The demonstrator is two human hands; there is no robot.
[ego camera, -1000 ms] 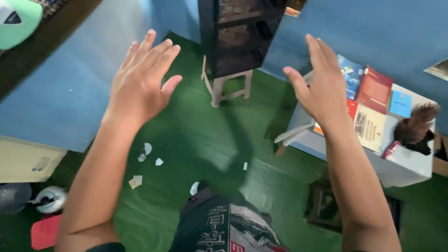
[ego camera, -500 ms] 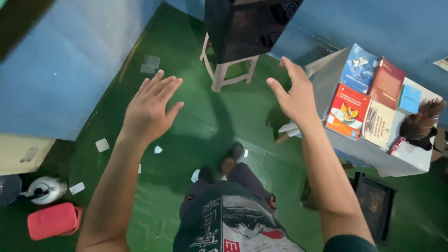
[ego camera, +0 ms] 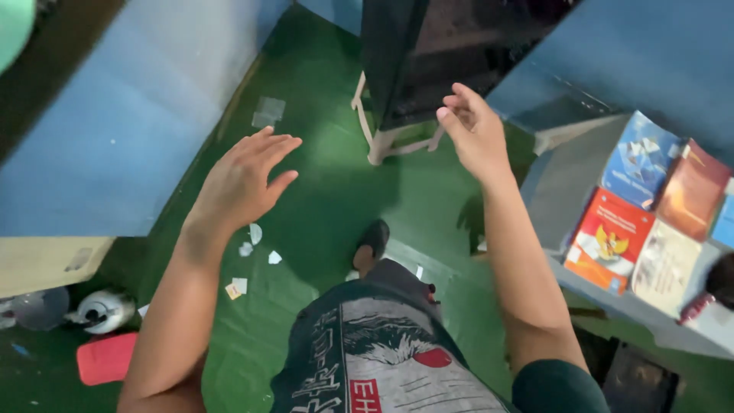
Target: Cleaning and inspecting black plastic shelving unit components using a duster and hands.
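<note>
View from the head camera, looking down past the person's printed shirt to a green floor. The left hand is held out over the floor with palm down and fingers spread flat; it grips nothing and touches nothing. Below and just beside its wrist, small white paper scraps lie scattered on the floor. The right hand is raised in front of a tall black cabinet, its fingers loosely curled and close to the cabinet's lower front edge (whether the fingertips actually touch the dark surface cannot be told); nothing is held in it. The cabinet stands on a pale stool, whose legs show beneath it on the floor.

To the right, a grey table carries several books laid flat: a blue book, a red-brown book, an orange-red book and a cream book, set edge to edge, well apart from the right hand. At lower left, near a blue wall, sit a white kettle and a red flat object. One foot in a dark sandal shows between the arms.
</note>
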